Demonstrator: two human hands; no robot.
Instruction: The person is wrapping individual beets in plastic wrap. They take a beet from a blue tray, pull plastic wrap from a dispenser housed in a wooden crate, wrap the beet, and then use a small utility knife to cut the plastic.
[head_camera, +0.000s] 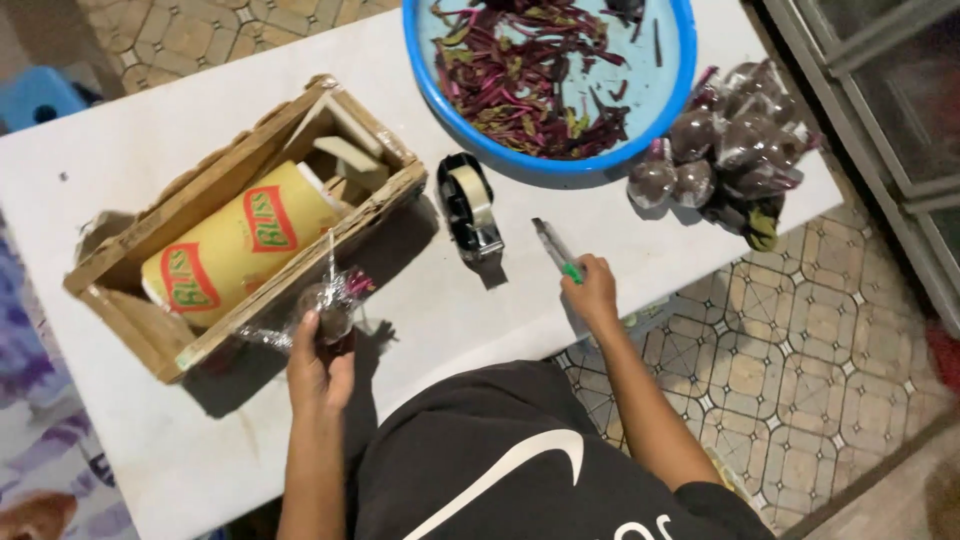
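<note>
At about nine o'clock on the white table (120, 160) a rough wooden crate (240, 225) holds a yellow roll of film, and just below its near edge the left hand (318, 365) is clamped on one round dark beet wrapped in clear plastic (330, 310). The right hand (592, 290) is closed around a green-handled knife (555, 250) beside a black tape dispenser (470, 205). Judging by the heap of wrapped beets (725, 150) at two o'clock and the blue round plastic basin (425, 75) of purple trimmings at twelve, much seems done, with this piece unfinished.
</note>
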